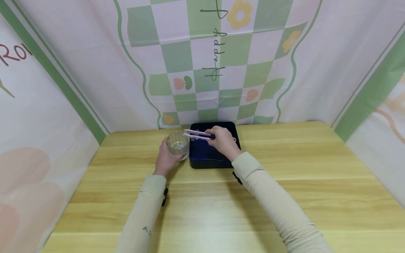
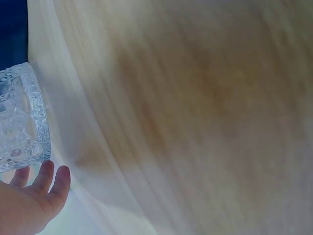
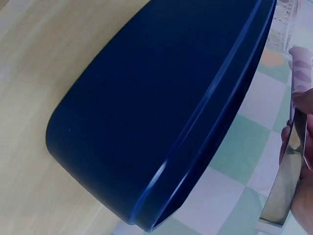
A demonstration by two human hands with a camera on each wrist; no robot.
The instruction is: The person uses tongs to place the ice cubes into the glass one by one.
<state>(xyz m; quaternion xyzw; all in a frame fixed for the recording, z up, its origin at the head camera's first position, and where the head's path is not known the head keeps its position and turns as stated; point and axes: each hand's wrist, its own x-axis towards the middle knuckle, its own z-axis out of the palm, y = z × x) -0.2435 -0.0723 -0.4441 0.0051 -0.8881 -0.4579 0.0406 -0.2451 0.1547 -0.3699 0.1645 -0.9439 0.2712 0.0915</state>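
My left hand (image 1: 165, 160) holds a clear, patterned drinking glass (image 1: 178, 144) from its left side, the thumb across the front. In the left wrist view that glass (image 2: 22, 117) shows a cut, textured wall, with several fingertips (image 2: 59, 183) at it. My right hand (image 1: 224, 141) grips a pair of tongs (image 1: 197, 134) with pink tips and a metal handle. The tips reach left to the glass's right rim; whether anything is between them I cannot tell. Beneath the right hand stands a dark blue open box (image 1: 207, 163). Small clear pieces (image 1: 194, 137) show inside it, partly behind the tongs.
The glass stands just left of the box on a wooden table (image 1: 196, 211). Behind the box hangs a green-and-white checked curtain (image 1: 207, 84) at the table's back edge. More printed cloth hangs on both sides.
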